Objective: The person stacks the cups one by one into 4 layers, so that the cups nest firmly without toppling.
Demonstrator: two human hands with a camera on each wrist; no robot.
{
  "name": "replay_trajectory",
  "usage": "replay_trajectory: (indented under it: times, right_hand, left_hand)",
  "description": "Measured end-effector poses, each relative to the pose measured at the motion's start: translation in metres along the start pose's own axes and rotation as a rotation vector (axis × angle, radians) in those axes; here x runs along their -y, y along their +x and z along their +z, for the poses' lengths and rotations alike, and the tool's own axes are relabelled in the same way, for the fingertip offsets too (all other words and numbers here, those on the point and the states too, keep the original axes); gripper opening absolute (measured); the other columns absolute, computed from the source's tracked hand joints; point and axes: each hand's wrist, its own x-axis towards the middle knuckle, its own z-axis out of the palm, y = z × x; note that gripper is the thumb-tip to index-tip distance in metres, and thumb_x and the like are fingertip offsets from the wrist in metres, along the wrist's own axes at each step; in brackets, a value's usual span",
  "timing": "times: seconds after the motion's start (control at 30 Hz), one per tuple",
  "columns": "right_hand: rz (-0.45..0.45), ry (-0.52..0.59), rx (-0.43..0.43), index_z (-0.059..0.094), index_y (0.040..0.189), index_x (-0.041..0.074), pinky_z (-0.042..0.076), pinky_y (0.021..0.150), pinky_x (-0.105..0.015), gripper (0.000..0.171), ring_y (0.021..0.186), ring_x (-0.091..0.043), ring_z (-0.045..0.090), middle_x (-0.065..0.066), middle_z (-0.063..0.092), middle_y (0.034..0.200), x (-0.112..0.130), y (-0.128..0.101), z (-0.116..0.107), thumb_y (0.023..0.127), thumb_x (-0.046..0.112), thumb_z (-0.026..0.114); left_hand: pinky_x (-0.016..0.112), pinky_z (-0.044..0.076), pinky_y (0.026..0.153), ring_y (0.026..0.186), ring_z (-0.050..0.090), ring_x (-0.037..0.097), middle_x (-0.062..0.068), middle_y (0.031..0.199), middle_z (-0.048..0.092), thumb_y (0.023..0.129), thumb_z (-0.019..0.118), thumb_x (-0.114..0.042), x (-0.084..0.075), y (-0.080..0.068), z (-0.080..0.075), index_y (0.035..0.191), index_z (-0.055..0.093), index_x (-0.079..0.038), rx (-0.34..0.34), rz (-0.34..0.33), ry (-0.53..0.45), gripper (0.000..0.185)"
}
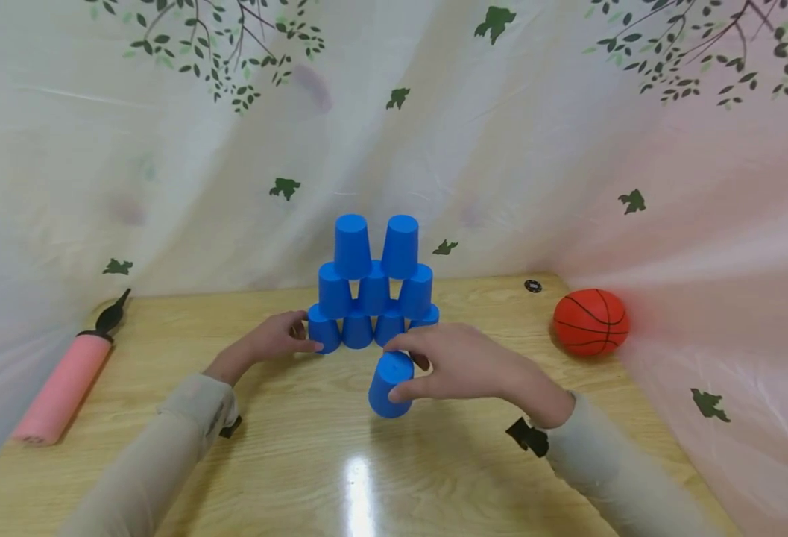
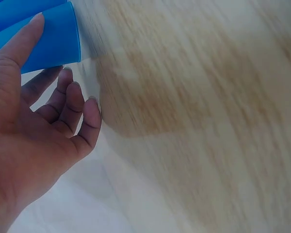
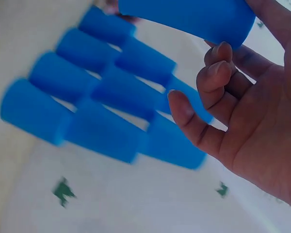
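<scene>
Blue cups stand upside down in a stepped stack, with two top cups (image 1: pixel 351 247), three middle cups (image 1: pixel 373 289) and several in the bottom row (image 1: pixel 356 330). My left hand (image 1: pixel 274 335) is at the stack's left end, thumb and forefinger pinching the outermost bottom cup (image 1: pixel 324 330). In the left wrist view the thumb lies along that cup (image 2: pixel 53 41) while the other fingers curl loosely below. In front of the stack, my right hand (image 1: pixel 464 363) grips a separate blue cup (image 1: pixel 391 384), upside down and slightly tilted, between thumb and fingers.
A pink hand pump (image 1: pixel 65 388) with a black nozzle lies at the left of the wooden table (image 1: pixel 286 470). A small orange-red basketball (image 1: pixel 591 322) sits at the right, near a black chip (image 1: pixel 533 286). Leaf-printed sheeting (image 1: pixel 219 164) hangs behind and at the sides.
</scene>
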Motion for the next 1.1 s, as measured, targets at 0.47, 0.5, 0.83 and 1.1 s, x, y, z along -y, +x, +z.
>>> replay_trajectory:
  times: [0.47,0.5,0.83,1.1]
  right_hand:
    - [0.034,0.118,-0.076,0.062,0.127,0.021,0.048,0.068,-0.032,0.046,0.078,-0.018,0.06,0.001,0.062,0.082,0.004,-0.007,-0.096,0.088,0.045,0.074]
    - [0.038,0.115,-0.087,0.062,0.128,0.02,0.049,0.069,-0.032,0.047,0.078,-0.018,0.06,0.001,0.063,0.083,0.003,-0.006,-0.102,0.089,0.044,0.074]
    - [0.086,0.046,-0.163,0.058,0.133,0.015,0.055,0.079,-0.034,0.053,0.087,-0.022,0.064,-0.005,0.069,0.097,0.002,0.008,-0.143,0.091,0.044,0.071]
    - [0.14,-0.012,-0.17,0.055,0.137,0.015,0.055,0.082,-0.036,0.059,0.092,-0.023,0.064,-0.006,0.07,0.105,0.001,0.026,-0.163,0.091,0.05,0.067]
  left_hand:
    - [0.033,0.049,0.071,0.082,0.058,0.021,0.008,0.093,0.063,0.089,0.075,-0.043,-0.004,-0.001,0.002,0.12,0.057,-0.007,-0.007,0.01,-0.001,0.051]
    - [0.033,0.049,0.071,0.082,0.058,0.021,0.008,0.093,0.063,0.089,0.075,-0.043,-0.004,-0.001,0.002,0.12,0.057,-0.007,-0.007,0.01,0.001,0.051]
    - [0.034,0.049,0.073,0.084,0.057,0.021,0.009,0.094,0.063,0.09,0.074,-0.041,-0.006,-0.002,0.003,0.126,0.055,-0.005,-0.001,0.005,0.002,0.055]
    - [0.034,0.049,0.074,0.085,0.057,0.022,0.008,0.095,0.063,0.09,0.074,-0.041,-0.007,-0.002,0.003,0.124,0.056,-0.005,-0.005,0.017,0.02,0.053]
